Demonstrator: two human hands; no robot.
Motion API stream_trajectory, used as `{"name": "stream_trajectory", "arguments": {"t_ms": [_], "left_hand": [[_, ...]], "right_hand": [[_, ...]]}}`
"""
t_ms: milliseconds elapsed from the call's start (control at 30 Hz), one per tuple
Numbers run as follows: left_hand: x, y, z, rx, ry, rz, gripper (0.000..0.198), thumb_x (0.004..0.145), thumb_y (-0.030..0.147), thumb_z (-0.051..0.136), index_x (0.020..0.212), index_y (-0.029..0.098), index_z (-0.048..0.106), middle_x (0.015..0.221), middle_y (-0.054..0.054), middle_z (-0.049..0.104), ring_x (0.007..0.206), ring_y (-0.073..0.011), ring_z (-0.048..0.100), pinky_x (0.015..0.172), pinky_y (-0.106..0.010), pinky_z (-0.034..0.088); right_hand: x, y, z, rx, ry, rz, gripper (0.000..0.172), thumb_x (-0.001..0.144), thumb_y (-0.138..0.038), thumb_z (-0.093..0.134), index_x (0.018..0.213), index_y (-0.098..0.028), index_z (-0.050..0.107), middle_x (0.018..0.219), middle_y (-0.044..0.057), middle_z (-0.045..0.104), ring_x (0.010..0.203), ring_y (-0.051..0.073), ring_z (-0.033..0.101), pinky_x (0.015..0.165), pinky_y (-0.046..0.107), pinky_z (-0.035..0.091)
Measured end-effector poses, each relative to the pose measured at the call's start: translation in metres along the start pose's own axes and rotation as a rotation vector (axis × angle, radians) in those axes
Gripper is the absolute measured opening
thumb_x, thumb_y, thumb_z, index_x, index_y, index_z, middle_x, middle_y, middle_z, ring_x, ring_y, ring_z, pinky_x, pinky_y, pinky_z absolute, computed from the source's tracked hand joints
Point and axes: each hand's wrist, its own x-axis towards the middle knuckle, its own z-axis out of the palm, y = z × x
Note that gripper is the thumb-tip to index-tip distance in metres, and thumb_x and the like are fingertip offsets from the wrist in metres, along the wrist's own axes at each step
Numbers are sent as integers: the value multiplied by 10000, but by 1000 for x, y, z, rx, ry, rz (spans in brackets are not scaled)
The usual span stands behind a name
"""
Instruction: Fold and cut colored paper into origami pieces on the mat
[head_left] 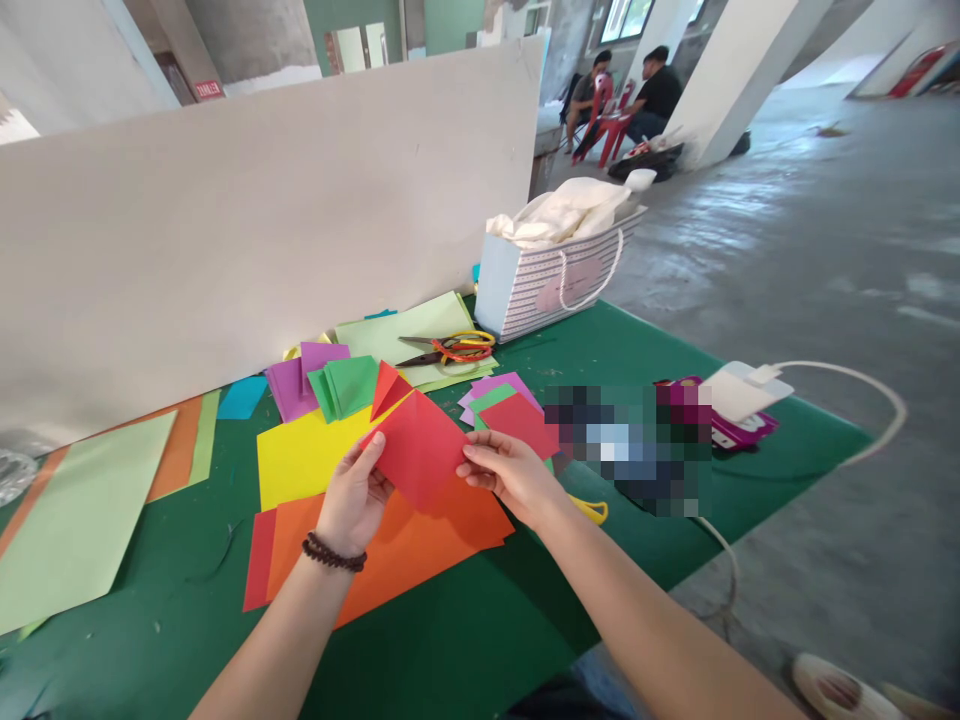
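My left hand [352, 495] and my right hand [510, 475] hold a folded square of red paper [418, 450] between them by its opposite sides, above the table. Beneath them lies a large orange paper sheet [397, 550], overlapping a yellow paper sheet [307, 460]. A dark bead bracelet [335, 552] circles my left wrist. Farther back are a stack of green paper squares [345, 387], purple paper [289, 390], and scissors with red and yellow handles [446, 350] on a pale green sheet [397, 330].
Paper covers much of the green table [187, 610]. A white board [225, 230] stands along its far side beside a striped gift bag [555, 280] holding white cloth. A white cable [847, 380] lies at the right. Concrete floor [780, 260] surrounds the table; two seated people [622, 100] are in the distance.
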Motion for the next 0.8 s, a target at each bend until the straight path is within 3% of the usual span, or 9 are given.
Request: {"name": "stream_trajectory", "arguments": {"t_ms": [333,467,567,667,800], "left_hand": [[-2,-7,2,-1,-66,-50,260,681,129,775,903,171,646,1026,-47,720,910,-181,688,789,-278,546],[-3,-7,3,-14,-100,-72,204,720,180,759,891,172,649,1017,-47,711,887,-168,685,764,-257,550],[-7,-8,6,-28,-153,-83,218,789,310,717,962,196,650,1153,-66,663,1032,-226,650,838,-350,555],[-12,-11,7,-16,-196,-107,289,806,324,706,1062,207,642,1277,-89,593,1153,-271,588,931,-434,515],[-13,-19,4,34,-182,-129,277,758,210,747,1017,188,653,1155,-86,645,1071,-239,624,932,-392,498]], "right_hand": [[1,2,0,5,31,-41,365,569,-346,829,800,-183,598,614,-18,650,593,135,662,534,222,521],[1,1,3,27,77,-109,435,554,-338,841,876,-176,598,606,-21,633,555,131,631,497,231,499],[2,-3,1,85,184,-251,510,593,-362,816,1008,-238,546,591,-87,580,494,76,552,458,191,436],[4,-7,-2,114,254,-339,461,623,-375,788,982,-266,519,573,-113,531,434,48,466,422,182,375],[3,-2,-1,58,232,-355,362,608,-381,784,862,-219,584,625,-67,561,402,54,446,389,225,357]]}}
